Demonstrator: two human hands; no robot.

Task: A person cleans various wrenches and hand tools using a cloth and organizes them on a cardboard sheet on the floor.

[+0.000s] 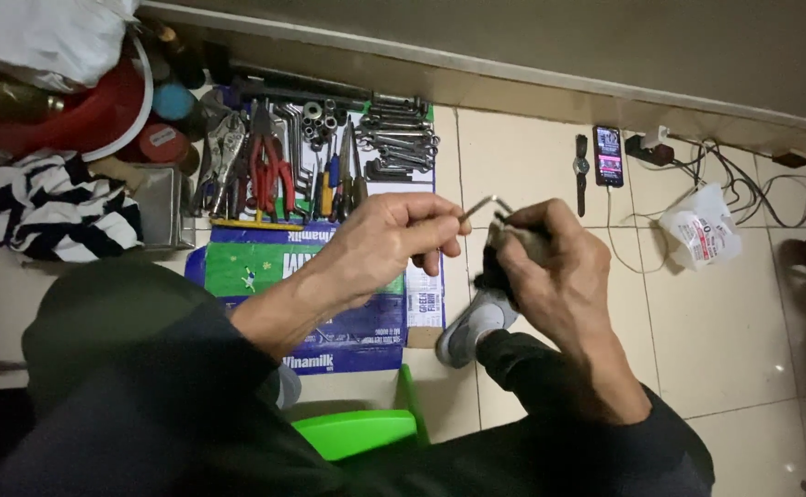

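**Steel key, small part, hard floor**

Tiled floor (550, 156) lies under everything I see, with flattened cardboard (265, 267) carrying pliers (269, 170) and wrenches (401, 138). My left hand (380, 244) pinches a bent metal key (479, 207) between thumb and fingers; my right hand (550, 267) is closed around a small dark part (518, 241), held above a grey shoe (472, 327). I judge the key could slip from the part and jab my right palm, or the part could drop onto the tiles.
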